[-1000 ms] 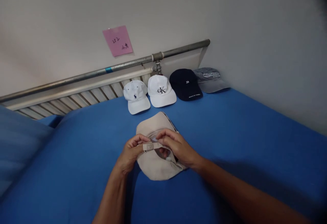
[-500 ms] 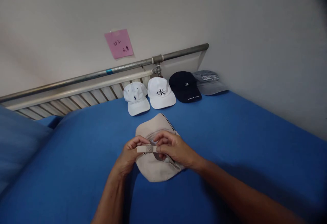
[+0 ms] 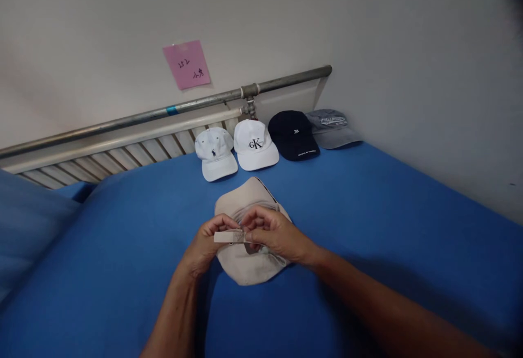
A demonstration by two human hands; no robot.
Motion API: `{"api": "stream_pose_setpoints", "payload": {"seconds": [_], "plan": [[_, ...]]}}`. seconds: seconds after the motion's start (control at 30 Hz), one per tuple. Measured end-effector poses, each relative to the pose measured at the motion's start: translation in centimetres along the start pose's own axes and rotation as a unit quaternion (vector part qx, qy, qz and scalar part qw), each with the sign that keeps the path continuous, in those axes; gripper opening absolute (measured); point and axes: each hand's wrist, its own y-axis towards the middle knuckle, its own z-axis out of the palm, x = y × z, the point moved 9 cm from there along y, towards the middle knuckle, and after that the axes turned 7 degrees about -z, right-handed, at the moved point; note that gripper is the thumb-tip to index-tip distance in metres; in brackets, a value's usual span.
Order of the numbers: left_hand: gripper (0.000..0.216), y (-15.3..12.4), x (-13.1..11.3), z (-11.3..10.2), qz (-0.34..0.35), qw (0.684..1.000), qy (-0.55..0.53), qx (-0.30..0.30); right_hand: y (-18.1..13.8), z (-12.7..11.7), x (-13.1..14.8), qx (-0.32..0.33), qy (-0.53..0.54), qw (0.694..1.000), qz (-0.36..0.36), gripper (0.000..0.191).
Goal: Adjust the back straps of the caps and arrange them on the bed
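Thumb tip of left hand [image 3: 206,243] hidden behind strap [image 3: 223,237] of beige cap [image 3: 249,271]; strap's right part covered by right hand [image 3: 280,236], whose lower fingers sit partly out of sight at the cap opening. Both hands gripping: left pinches strap near the buckle [image 3: 238,237], right has thumb and index closed on it just right of buckle; exact contact hard to see. Cap lies under and around both hands on blue sheet [image 3: 143,238], its front hidden. Both forearms cut off nearer the wearer. Beyond the hands, four caps in a row: two white caps [image 3: 256,153], black cap [image 3: 292,137], brim text too small to read, and grey cap [image 3: 335,132], partly behind the black one, logo blurry. Versus a second ago: right fingertips closer to left hand, strap stretch between buckle and right hand now mostly covered, and more strap sticks out left of buckle. Row of caps unchanged.
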Motion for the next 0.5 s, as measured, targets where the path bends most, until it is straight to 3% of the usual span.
{"api": "stream_pose_setpoints", "payload": {"seconds": [0.17,0.33,0.5], "plan": [[0.023,0.15,-0.07,-0.23,0.005,1.000,-0.005,-0.011,-0.30,-0.13,0.34,0.004,-0.053,0.998,0.018,0.018],[0.028,0.19,-0.05,0.59,0.011,1.000,-0.003,0.020,-0.44,0.21,0.42,0.004,-0.033,0.999,0.024,0.019],[0.026,-0.19,-0.44,0.33,0.028,0.999,0.019,0.013,-0.44,0.31,0.60,0.000,-0.020,1.000,0.013,0.017]]}}
